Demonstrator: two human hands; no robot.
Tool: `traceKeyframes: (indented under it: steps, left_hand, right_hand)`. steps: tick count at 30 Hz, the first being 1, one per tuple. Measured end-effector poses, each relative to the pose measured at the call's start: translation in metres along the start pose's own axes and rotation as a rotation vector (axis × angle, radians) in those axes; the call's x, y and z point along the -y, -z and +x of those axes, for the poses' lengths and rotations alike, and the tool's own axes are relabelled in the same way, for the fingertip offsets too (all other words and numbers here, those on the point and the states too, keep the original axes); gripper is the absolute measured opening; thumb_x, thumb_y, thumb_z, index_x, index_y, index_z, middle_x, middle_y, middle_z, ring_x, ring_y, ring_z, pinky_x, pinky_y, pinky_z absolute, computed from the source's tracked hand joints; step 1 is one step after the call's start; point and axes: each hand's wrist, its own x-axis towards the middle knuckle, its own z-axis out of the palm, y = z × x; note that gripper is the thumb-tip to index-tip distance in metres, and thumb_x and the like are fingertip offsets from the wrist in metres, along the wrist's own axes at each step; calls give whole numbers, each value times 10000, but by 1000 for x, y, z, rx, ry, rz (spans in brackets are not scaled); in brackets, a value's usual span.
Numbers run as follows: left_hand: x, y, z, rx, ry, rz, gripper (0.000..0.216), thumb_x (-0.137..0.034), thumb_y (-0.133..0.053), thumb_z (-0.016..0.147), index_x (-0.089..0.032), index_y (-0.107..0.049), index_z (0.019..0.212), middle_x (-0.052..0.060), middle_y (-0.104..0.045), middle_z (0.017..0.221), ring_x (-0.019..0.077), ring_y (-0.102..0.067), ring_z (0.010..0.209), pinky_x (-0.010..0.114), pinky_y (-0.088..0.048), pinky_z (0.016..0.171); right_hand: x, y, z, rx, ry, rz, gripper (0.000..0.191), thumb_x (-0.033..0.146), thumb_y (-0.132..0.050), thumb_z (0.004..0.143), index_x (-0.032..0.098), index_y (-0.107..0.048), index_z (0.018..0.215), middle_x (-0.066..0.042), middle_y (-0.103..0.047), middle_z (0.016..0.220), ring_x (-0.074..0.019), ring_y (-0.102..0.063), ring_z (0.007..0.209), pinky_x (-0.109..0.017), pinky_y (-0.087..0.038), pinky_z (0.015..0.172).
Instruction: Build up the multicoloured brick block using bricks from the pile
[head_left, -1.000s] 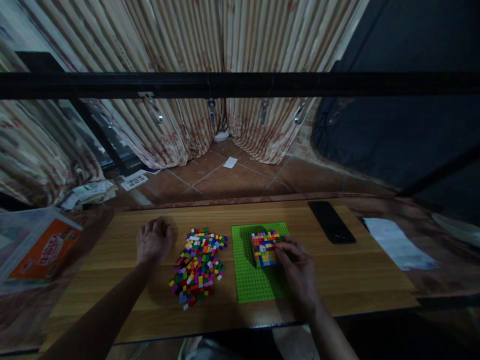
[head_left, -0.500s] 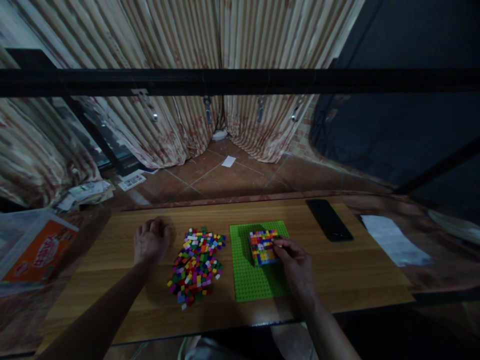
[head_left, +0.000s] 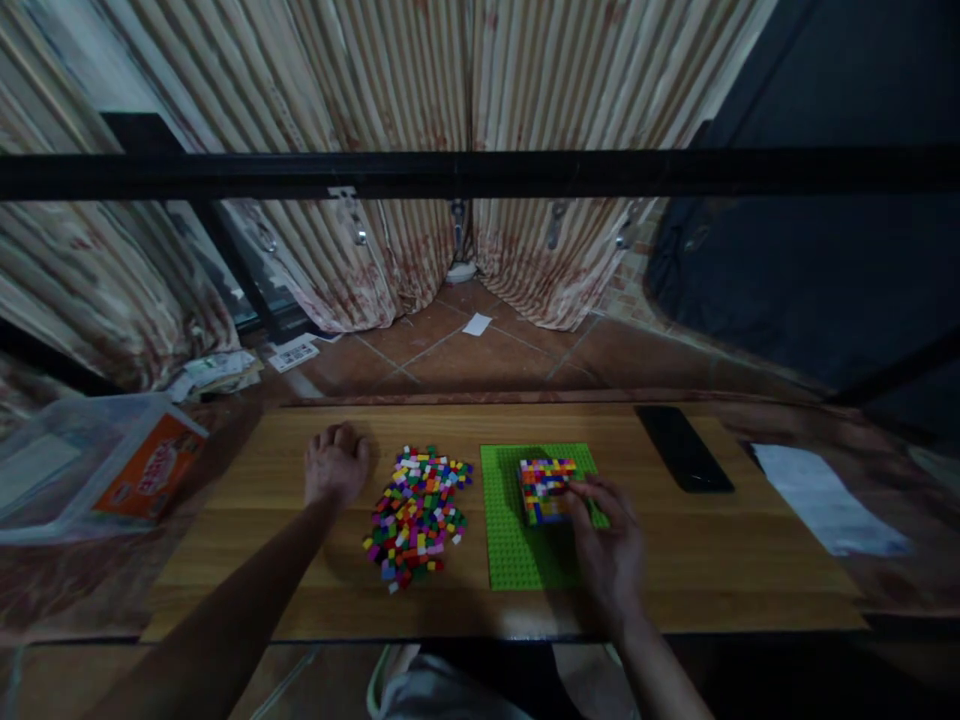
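Observation:
A low stack of small multicoloured toy bricks (head_left: 541,486) stands on a bright green studded baseplate (head_left: 506,560). My right hand (head_left: 611,535) is at the right side of this stack, thumb and forefinger pinched together at its edge. Whatever lies between those fingertips is too small and dark to make out. To the left of the baseplate, a heap of loose coloured bricks (head_left: 420,515) is spread on the wooden table. Beyond the heap's left side, my left hand (head_left: 335,465) rests palm down on the tabletop, fingers curled in, with no object showing in it.
A black phone (head_left: 684,448) lies on the table (head_left: 757,560) at the back right. White paper (head_left: 832,500) is beyond the right edge. At the left stands a clear plastic box (head_left: 67,500) with an orange label. A dark bar (head_left: 480,175) crosses in front of the curtains.
The whole view has shifted, so the table and things on it appear further right. My right hand stays pinched at the stack's right side; my left hand keeps its place on the table.

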Motion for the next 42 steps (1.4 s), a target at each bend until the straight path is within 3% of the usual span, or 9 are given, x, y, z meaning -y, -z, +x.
traceKeyframes:
  steps: [2, 7, 12, 18, 27, 36, 42]
  left_hand:
    - [-1, 1, -1, 0, 14, -11, 461, -389, -397, 881, -113, -586, 1198, 175, -604, 1211, 331, -516, 1106, 468, -382, 984]
    - [-2, 1, -1, 3, 19, -17, 430, -377, -415, 880, -126, -597, 1179, 175, -607, 1199, 339, -515, 1109, 485, -383, 972]
    - [-1, -2, -1, 2, 16, -8, 443, -377, -421, 883, -107, -594, 1189, 184, -604, 1210, 341, -509, 1120, 474, -384, 981]
    - [0, -4, -2, -4, 21, 11, 461, -382, -423, 881, -95, -595, 1198, 177, -606, 1212, 336, -509, 1116, 452, -378, 997]
    - [2, -2, -1, -1, 6, -4, 451, -390, -406, 888, -111, -590, 1191, 178, -601, 1226, 331, -515, 1134, 467, -389, 987]
    - [4, -4, 1, -9, 3, 0, 434, -401, -409, 872, -134, -601, 1156, 170, -612, 1199, 336, -524, 1112, 480, -396, 970]
    - [3, -2, 1, 9, 6, 6, 461, -413, -387, 880, -117, -596, 1165, 171, -601, 1221, 330, -514, 1134, 458, -395, 1000]
  right_hand:
    - [16, -4, -11, 59, 146, -65, 201, 343, -586, 877, 230, -727, 964, -91, -646, 1104, -235, -615, 1037, -422, -511, 897]
    - [45, -36, -38, 412, 371, -142, 238, 179, -480, 931, 229, -704, 996, -69, -692, 962, -194, -651, 906, -327, -549, 800]
    - [43, -66, -45, 548, 373, -276, 288, 135, -412, 928, 202, -692, 917, -74, -682, 865, -188, -646, 787, -297, -543, 707]
    - [40, -71, -45, 608, 350, -283, 240, 174, -433, 927, 179, -671, 965, -82, -665, 904, -200, -630, 833, -310, -523, 754]
    - [43, -74, -49, 528, 353, -225, 237, 154, -458, 932, 193, -679, 853, -59, -660, 844, -168, -628, 760, -274, -522, 702]
    - [32, -6, -16, 276, 274, -288, 202, 240, -507, 945, 205, -705, 965, -75, -686, 985, -198, -655, 906, -335, -540, 828]
    - [18, 1, 6, 239, 288, -378, 220, 280, -520, 935, 200, -723, 964, -92, -660, 1023, -220, -624, 956, -381, -524, 879]
